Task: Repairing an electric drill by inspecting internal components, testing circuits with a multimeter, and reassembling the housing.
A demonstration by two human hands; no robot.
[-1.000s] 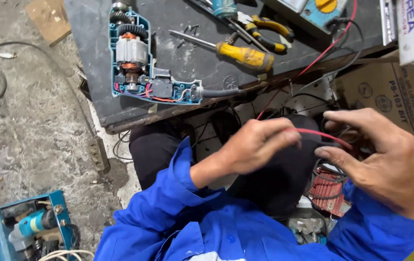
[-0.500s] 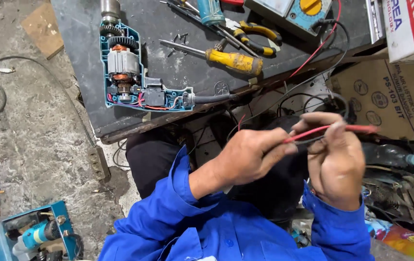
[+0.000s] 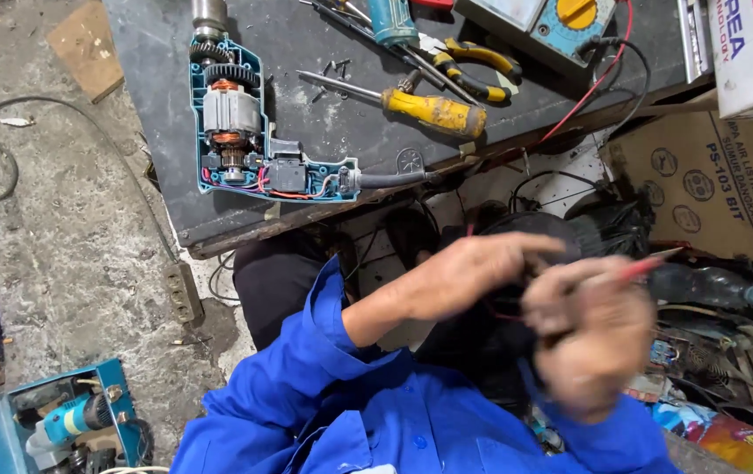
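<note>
My left hand (image 3: 473,272) and my right hand (image 3: 591,338) meet in front of my lap, below the edge of a dark workbench (image 3: 157,105). The right hand is blurred and grips a red test probe (image 3: 648,266) whose tip points right. The left hand's fingers pinch at the thin red wire (image 3: 492,309) running from that probe, touching the right thumb. On the bench lies an opened blue drill (image 3: 244,132) with its motor, gears and wiring exposed. Both sleeves are blue.
A yellow-handled screwdriver (image 3: 433,110), yellow-handled pliers (image 3: 482,66), loose screws and a blue multimeter (image 3: 561,22) with a red lead lie on the bench. Cardboard boxes (image 3: 710,184) stand at right. A blue drill in a case (image 3: 69,421) and a power strip (image 3: 183,294) are on the floor.
My right hand has turned and dropped lower, now blurred, with the red probe pointing right. My left hand stays at the wire. The view has shifted slightly, showing more of the bench.
</note>
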